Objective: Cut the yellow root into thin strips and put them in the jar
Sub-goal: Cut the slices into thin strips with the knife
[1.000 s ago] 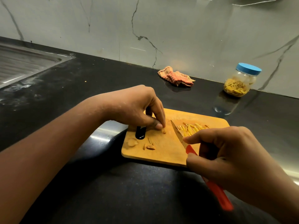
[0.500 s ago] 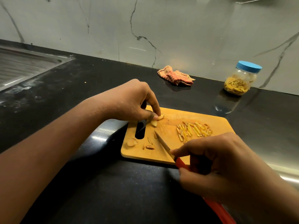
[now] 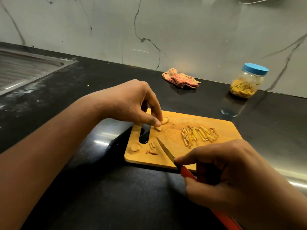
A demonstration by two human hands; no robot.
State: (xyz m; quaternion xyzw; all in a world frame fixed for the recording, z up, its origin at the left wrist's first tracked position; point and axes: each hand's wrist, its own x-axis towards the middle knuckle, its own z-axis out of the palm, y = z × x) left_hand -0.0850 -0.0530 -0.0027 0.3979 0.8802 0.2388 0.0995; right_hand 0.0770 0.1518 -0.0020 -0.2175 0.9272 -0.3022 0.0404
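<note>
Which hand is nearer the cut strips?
Right. The right hand, gripping the knife, is just on the near side of the strips; the left hand is further off, pinching the root piece.

Only the two arms of the person are in view. The left forearm (image 3: pixel 58 138) is uncovered along its whole visible length, down to the left hand (image 3: pixel 132 103), with no sleeve over it. The right hand (image 3: pixel 232 176) and the short stretch of right forearm (image 3: pixel 285 208) behind it are equally bare. On the left thumb (image 3: pixel 156 124) the nail is cut short. Knuckle creases line the fingers (image 3: pixel 196 157) of the right hand.
</note>
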